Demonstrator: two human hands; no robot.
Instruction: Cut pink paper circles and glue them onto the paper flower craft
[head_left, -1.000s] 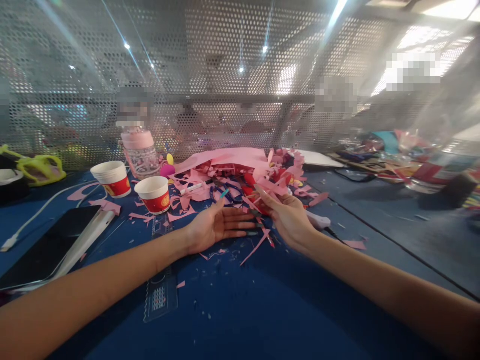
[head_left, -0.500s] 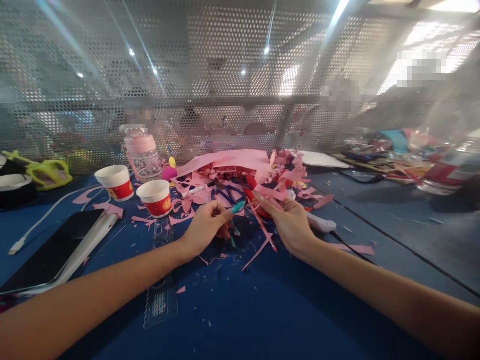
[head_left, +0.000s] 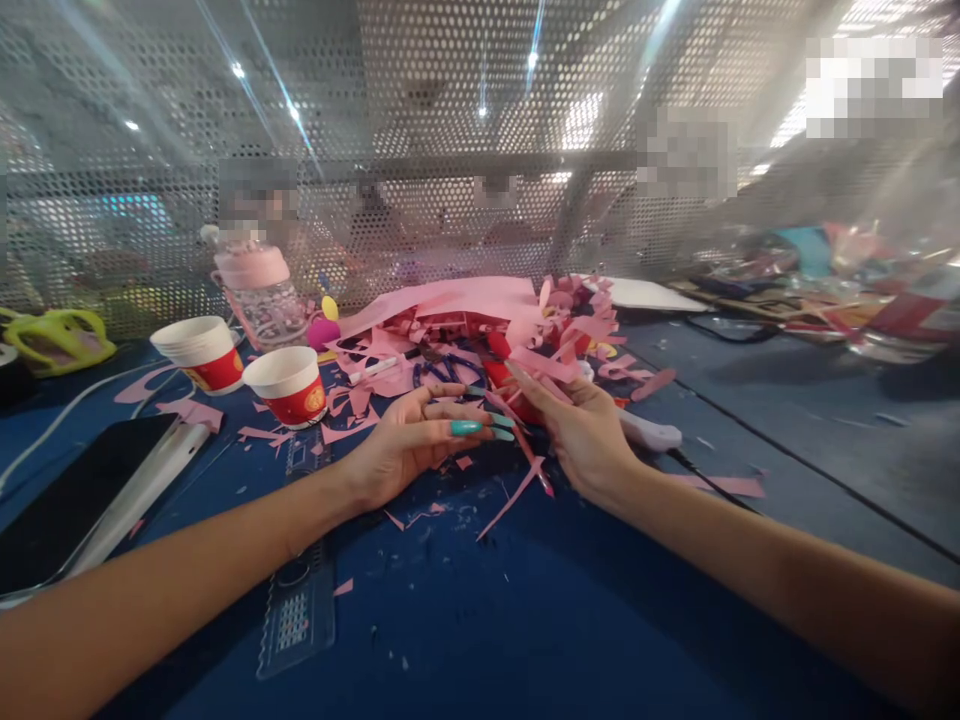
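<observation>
My left hand (head_left: 409,440), with long teal nails, is over the blue table left of centre. Its fingers are stretched out towards my right hand, and I see nothing in them. My right hand (head_left: 589,430) is closed in a pinch on a piece of pink paper (head_left: 551,365) at the near edge of a heap of scraps. Just below the fingertips lie a pencil-like stick (head_left: 541,474) and a thin pink paper strip (head_left: 510,505). Behind my left hand are dark blue-handled pliers (head_left: 450,370), partly covered by cut paper.
Two red-and-white paper cups (head_left: 289,388), a pink-lidded bottle (head_left: 255,285) and a phone (head_left: 82,490) stand or lie at left. A clear ruler (head_left: 300,610) lies under my left forearm. A glue gun (head_left: 652,433) with a cord is beside my right wrist. Perforated metal screen (head_left: 450,130) behind.
My left hand has uncurled from a pinch, its fingers now extended towards the right hand. My right hand keeps its pinch in nearly the same place. The view has shifted slightly.
</observation>
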